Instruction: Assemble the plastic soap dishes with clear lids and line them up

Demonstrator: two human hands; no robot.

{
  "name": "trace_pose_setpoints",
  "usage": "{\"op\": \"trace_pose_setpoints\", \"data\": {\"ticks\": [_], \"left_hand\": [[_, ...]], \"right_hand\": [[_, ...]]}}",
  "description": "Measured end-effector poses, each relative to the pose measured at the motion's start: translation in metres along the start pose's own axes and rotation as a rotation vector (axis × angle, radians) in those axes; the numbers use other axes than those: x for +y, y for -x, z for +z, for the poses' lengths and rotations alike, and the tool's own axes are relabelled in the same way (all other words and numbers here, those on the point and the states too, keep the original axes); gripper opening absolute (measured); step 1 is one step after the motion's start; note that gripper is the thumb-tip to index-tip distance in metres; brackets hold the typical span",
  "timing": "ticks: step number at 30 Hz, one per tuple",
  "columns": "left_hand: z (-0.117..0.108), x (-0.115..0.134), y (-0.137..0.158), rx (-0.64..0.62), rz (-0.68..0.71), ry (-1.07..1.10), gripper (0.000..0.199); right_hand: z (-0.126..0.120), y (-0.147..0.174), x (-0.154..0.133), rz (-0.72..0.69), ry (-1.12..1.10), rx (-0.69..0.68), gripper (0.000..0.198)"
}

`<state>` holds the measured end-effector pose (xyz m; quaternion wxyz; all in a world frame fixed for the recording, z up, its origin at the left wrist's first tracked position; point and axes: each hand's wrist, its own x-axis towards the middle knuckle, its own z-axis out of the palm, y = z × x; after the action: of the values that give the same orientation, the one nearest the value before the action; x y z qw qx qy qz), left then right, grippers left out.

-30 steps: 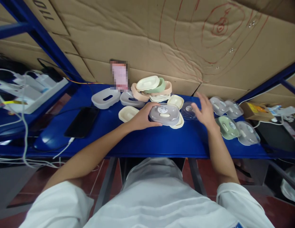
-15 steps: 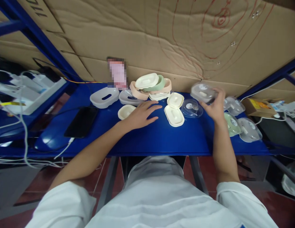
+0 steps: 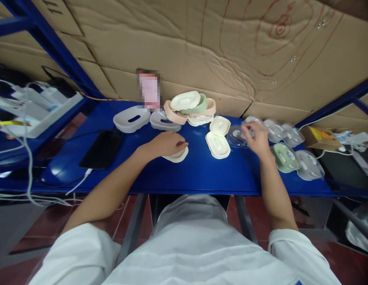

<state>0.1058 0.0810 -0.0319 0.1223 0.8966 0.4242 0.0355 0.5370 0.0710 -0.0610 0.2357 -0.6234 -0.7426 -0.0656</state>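
My left hand (image 3: 166,143) is closed at the far rim of a small cream soap dish (image 3: 176,157), which is partly hidden under the fingers. My right hand (image 3: 257,138) is open with nothing held, its fingertips over the right side of a clear plastic lid (image 3: 236,136). Behind that hand sits a clear-lidded dish (image 3: 251,119), partly covered by it. Two cream pieces, an upper one (image 3: 220,125) and a lower one (image 3: 218,145), lie end to end between my hands.
A pile of soap dishes, with a green one (image 3: 202,103) and a peach one (image 3: 175,115), stands at the back. Grey dishes (image 3: 124,123) are left of it. Several lidded dishes (image 3: 286,157) sit at right. A black phone (image 3: 101,149) and cables lie left; cardboard (image 3: 172,47) walls the back.
My right hand has let go of the clear-lidded dish at the back right and moved left and nearer me. My left hand has closed on the cream dish and shifted it right and nearer me.
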Motion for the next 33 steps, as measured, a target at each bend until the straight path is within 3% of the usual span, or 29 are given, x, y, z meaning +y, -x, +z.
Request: {"op": "trace_pose_setpoints", "data": {"ticks": [4,8,12,15,18,20,25,33], "left_hand": [[0.006,0.004,-0.004,0.015,0.301,0.334,0.044],[0.016,0.003,-0.009,0.097,0.413,0.510,0.035],[0.022,-0.006,-0.015,0.351,0.296,0.330,0.030],[0.024,-0.021,-0.019,0.547,0.103,0.118,0.044],[0.024,-0.038,-0.021,0.619,-0.017,-0.011,0.055],[0.023,-0.045,-0.021,0.614,-0.046,-0.036,0.048],[0.018,-0.047,-0.024,0.633,-0.001,0.060,0.026],[0.019,-0.014,-0.020,0.551,0.290,0.213,0.024]], "right_hand": [[0.019,0.019,-0.076,-0.324,-0.017,-0.237,0.050],[0.021,0.027,-0.118,-0.461,-0.066,-0.343,0.047],[0.009,0.024,-0.113,-0.507,-0.207,-0.362,0.025],[0.009,0.023,-0.104,-0.475,-0.223,-0.311,0.028],[0.014,0.023,-0.101,-0.450,-0.236,-0.279,0.030],[0.018,0.024,-0.103,-0.445,-0.247,-0.270,0.029],[0.025,0.025,-0.106,-0.469,-0.261,-0.273,0.030],[0.030,0.027,-0.120,-0.506,-0.241,-0.150,0.052]]}}
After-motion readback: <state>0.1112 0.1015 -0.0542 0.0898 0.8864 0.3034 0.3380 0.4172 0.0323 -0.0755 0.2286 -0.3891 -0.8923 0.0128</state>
